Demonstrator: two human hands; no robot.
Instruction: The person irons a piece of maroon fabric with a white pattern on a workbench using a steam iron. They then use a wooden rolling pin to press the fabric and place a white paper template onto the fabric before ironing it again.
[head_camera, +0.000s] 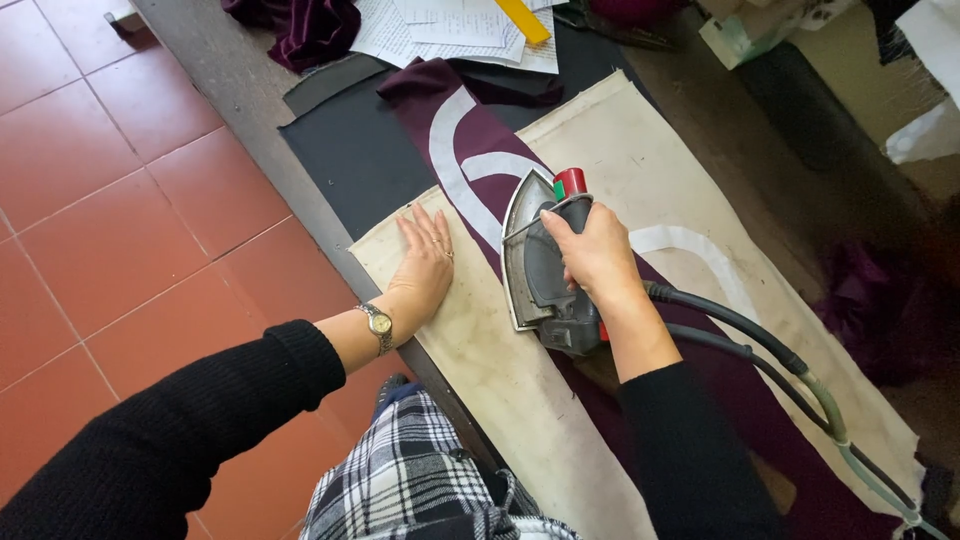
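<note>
— Pressing, by the look of it: how many irons, how many hands?

— One grey metal steam iron with a red knob (542, 262), two hands. The right hand (593, 252) is wrapped tight around the iron's dark handle; the left hand (425, 265) lies flat, fingers spread, holding nothing.

— Where does the iron sit?

— Upright-soled on one long strip of deep maroon fabric (480, 150), which carries curved white bands. That strip runs over one off-white, stained pressing cloth (640, 170) on the dark worktable (240, 80).

— Anything trailing?

— Two grey rubbery hoses (760, 345) leave the iron's rear. One metal wristwatch (378, 324) sits on the left wrist; a stack of papers (450, 30) lies at the table's far end.
</note>
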